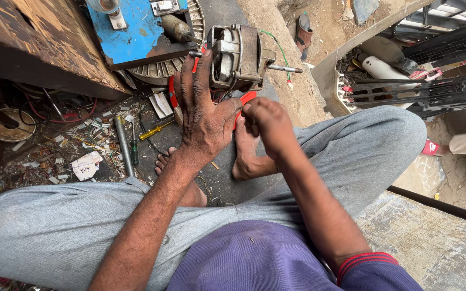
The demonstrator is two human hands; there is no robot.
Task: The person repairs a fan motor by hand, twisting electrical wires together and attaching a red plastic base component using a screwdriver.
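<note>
A grey metal fan motor (238, 56) with a steel shaft (285, 68) pointing right rests on a red plastic part (246, 98) on the ground between my bare feet. My left hand (203, 110) lies flat against the motor's left side, fingers spread upward, steadying it. My right hand (268, 121) is closed just below the motor, fingertips pinched together near the red part; what it pinches is hidden. A thin green wire (279, 46) runs from the motor's top.
A yellow-handled screwdriver (156, 130), a green-handled one (134, 148) and a metal rod (123, 144) lie left among wire scraps. A blue plate (130, 37) and round fan grille (163, 67) sit behind. Black fan guards (422, 91) and another person's foot (438, 148) are right.
</note>
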